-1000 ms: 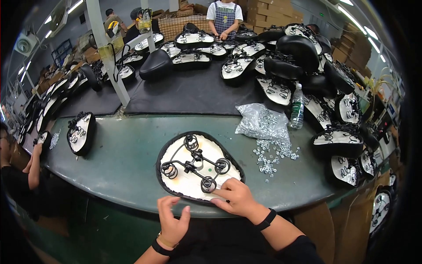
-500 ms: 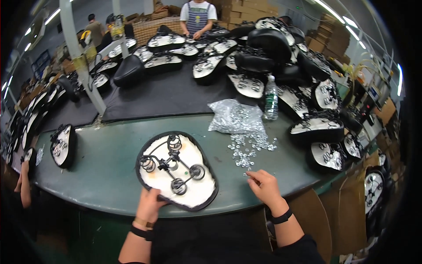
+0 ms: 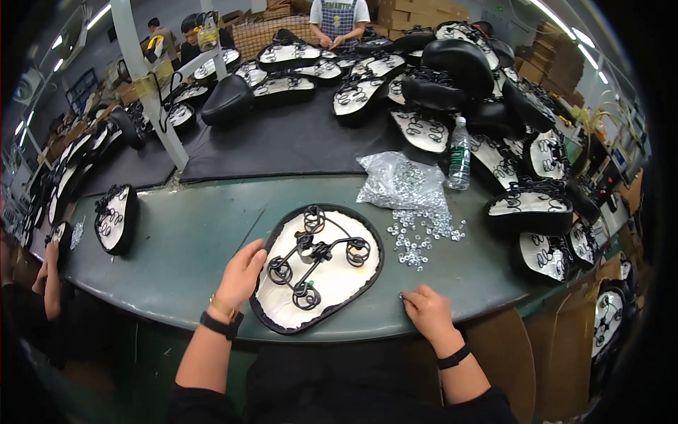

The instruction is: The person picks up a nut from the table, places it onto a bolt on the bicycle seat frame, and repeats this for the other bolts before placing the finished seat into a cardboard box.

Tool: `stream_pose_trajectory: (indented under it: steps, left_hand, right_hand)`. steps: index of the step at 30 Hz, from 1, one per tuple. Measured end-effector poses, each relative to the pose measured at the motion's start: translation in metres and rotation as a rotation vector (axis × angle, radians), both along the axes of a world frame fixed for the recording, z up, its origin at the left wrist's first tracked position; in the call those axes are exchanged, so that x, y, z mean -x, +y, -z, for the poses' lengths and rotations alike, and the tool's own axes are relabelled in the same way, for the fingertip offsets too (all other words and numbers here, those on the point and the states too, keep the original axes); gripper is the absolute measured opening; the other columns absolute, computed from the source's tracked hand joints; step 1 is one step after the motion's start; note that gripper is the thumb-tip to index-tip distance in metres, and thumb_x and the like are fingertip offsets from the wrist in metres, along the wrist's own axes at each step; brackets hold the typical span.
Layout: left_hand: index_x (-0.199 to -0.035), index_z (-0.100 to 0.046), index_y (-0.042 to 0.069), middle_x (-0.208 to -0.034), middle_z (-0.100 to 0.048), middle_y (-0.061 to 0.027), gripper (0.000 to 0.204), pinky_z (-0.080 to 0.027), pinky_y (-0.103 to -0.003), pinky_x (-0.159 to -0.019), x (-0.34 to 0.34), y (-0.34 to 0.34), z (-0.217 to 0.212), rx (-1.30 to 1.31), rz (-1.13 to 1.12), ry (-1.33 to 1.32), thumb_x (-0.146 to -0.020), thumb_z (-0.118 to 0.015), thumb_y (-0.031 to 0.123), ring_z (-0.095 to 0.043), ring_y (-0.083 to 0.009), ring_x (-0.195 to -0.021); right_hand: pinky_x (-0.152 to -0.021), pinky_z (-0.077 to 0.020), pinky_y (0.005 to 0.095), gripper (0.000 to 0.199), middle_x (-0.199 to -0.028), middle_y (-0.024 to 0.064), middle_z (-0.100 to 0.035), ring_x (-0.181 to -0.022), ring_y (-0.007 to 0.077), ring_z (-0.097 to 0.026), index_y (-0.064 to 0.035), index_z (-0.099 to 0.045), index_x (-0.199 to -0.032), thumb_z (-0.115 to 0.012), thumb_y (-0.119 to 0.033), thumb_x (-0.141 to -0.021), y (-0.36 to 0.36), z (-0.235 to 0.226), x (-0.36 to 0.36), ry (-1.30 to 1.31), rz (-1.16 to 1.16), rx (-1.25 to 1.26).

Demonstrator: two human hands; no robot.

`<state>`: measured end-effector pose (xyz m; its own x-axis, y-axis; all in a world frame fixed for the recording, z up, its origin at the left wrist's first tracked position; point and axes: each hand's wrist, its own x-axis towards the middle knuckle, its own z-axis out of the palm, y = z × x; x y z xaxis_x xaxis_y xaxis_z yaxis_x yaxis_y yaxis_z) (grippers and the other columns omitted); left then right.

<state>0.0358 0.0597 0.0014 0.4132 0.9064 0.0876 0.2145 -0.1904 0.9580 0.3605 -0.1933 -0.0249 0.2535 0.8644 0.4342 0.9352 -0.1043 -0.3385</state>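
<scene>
The upturned saddle (image 3: 318,268) lies on the green worktop (image 3: 183,240), long axis front-to-back, narrow nose pointing away. The left hand (image 3: 240,272) rests flat on its left rim; the right hand (image 3: 424,307), right of the saddle, pinches a small nut (image 3: 402,297).

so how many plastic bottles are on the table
1. A clear plastic bottle stands upright beside the bag of washers, just in front of the piled saddles. Others could be hidden behind that pile.
</scene>
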Motion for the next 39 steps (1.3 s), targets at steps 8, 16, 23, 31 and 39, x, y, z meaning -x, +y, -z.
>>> stream_pose_trajectory:
  steps: [8, 16, 23, 31, 39]
  left_hand:
    - [-0.105, -0.071, 0.001, -0.106, -0.065, -0.0163, 0.024, -0.053, -0.038, -0.083, 0.017, -0.118, -0.022, -0.600, 0.011, 0.159, -0.086, -0.079, 0.013, -0.065, -0.0302, -0.095]
    - [-0.140, -0.058, 0.000, -0.132, -0.058, -0.0182, 0.073, -0.046, -0.046, -0.099, -0.009, -0.133, -0.012, -0.721, 0.102, 0.385, -0.079, -0.085, 0.030, -0.057, -0.0352, -0.118]
    - [-0.140, -0.056, -0.001, -0.133, -0.058, -0.0161, 0.079, -0.046, -0.045, -0.100, -0.009, -0.123, -0.013, -0.718, 0.149, 0.389, -0.074, -0.086, 0.028, -0.057, -0.0332, -0.119]
    - [-0.135, -0.061, 0.006, -0.130, -0.060, -0.0142, 0.069, -0.047, -0.043, -0.098, -0.008, -0.116, -0.011, -0.732, 0.176, 0.347, -0.074, -0.085, 0.025, -0.059, -0.0301, -0.116]
    - [-0.128, -0.065, 0.002, -0.131, -0.062, -0.0156, 0.065, -0.050, -0.042, -0.097, -0.010, -0.119, -0.005, -0.757, 0.125, 0.335, -0.070, -0.085, 0.024, -0.060, -0.0298, -0.117]
  right_hand:
    - [-0.063, -0.0502, 0.0352, 0.012, -0.077, 0.0009, -0.064, -0.068, 0.0205, -0.067, -0.0127, -0.077, -0.084, -0.084, -0.013, -0.075, 0.024, -0.050, 0.030, 0.228, -0.178, -0.065]
    - [-0.075, -0.0390, 0.0362, 0.012, -0.072, -0.0023, -0.062, -0.076, 0.0197, -0.058, -0.0165, -0.078, -0.080, -0.085, -0.017, -0.071, 0.088, -0.070, 0.086, 0.035, -0.426, -0.072]
    - [-0.075, -0.0390, 0.0369, 0.009, -0.074, -0.0022, -0.062, -0.076, 0.0211, -0.059, -0.0151, -0.076, -0.080, -0.082, -0.013, -0.073, 0.108, -0.066, 0.088, 0.050, -0.498, 0.123]
    - [-0.075, -0.0433, 0.0400, 0.012, -0.079, 0.0033, -0.064, -0.080, 0.0273, -0.061, -0.0093, -0.074, -0.087, -0.081, -0.013, -0.077, 0.114, -0.059, 0.083, 0.121, -0.608, 0.151]
    - [-0.076, -0.0471, 0.0425, 0.013, -0.082, 0.0072, -0.065, -0.083, 0.0310, -0.063, -0.0065, -0.073, -0.091, -0.079, -0.010, -0.080, 0.113, -0.062, 0.088, 0.110, -0.574, 0.216]
